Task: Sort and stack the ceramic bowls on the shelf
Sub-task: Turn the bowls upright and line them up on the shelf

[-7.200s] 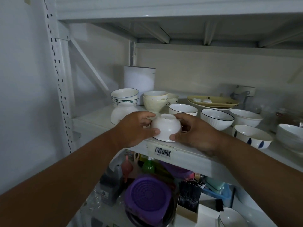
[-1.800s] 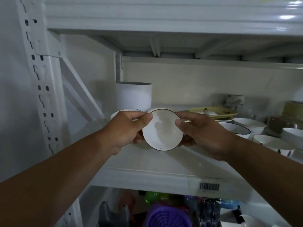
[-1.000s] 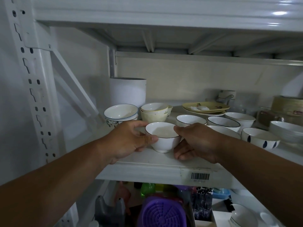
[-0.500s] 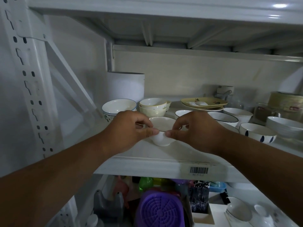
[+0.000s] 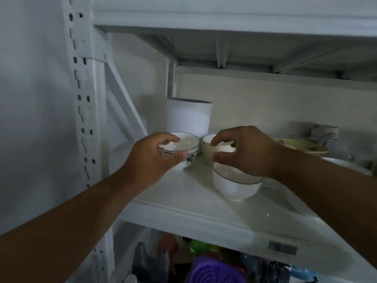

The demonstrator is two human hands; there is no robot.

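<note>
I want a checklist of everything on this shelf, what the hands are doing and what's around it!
Surface: white shelf, bare at the front.
Job's things: dark-rimmed white bowl upright near the front; stacked leaf-pattern bowls at back left; cream bowl beside them.
Clutter: white cylinder container, yellow plate, blurred cups at far right.
Hands: left hand gripping the leaf-pattern stack; right hand open above the dark-rimmed bowl, fingers spread.
Cables: nothing seen.
Surroundings: purple item on the lower shelf; barcode label on the shelf edge.

Two hands (image 5: 155, 158) (image 5: 244, 152), five bowls (image 5: 236, 184), one white canister (image 5: 188, 117), one yellow plate (image 5: 302, 147)
</note>
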